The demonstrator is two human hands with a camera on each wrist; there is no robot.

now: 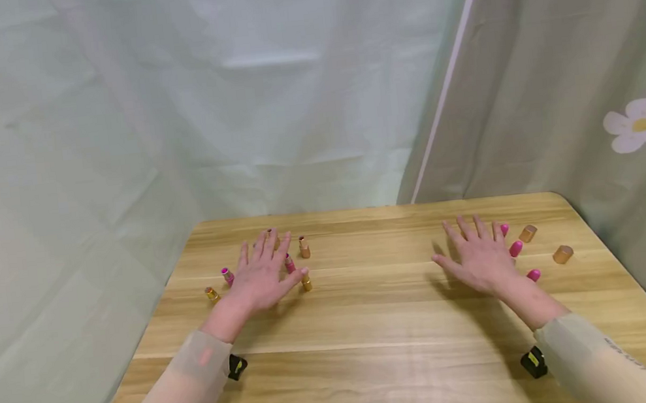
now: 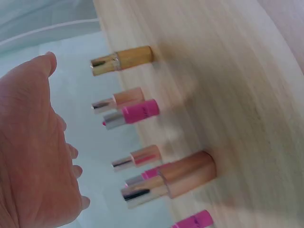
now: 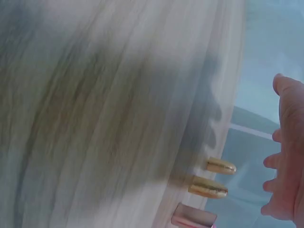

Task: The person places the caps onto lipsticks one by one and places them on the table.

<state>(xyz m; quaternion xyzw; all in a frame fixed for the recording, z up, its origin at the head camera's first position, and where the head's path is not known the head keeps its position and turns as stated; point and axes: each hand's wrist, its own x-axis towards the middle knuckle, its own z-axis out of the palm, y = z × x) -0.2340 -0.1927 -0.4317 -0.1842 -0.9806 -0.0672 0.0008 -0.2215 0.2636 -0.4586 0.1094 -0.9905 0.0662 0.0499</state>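
Two hands on my feed, left hand (image 1: 260,283) and right hand (image 1: 486,264), fingers apart, gripping nothing. Shiny gold cylindrical lipstick tube (image 2: 135,57) stands upright below the left thumb, so left's nearer; glossy pink domed caps (image 1: 516,249) sit by the right.

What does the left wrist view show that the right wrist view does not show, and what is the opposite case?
Only the left wrist view shows the left hand and uncapped lipsticks: a gold lipstick, rose-gold lipsticks and pink lipsticks.
Only the right wrist view shows the right hand, two gold caps and a rose-gold cap.
Both show the wooden table and pale curtain.
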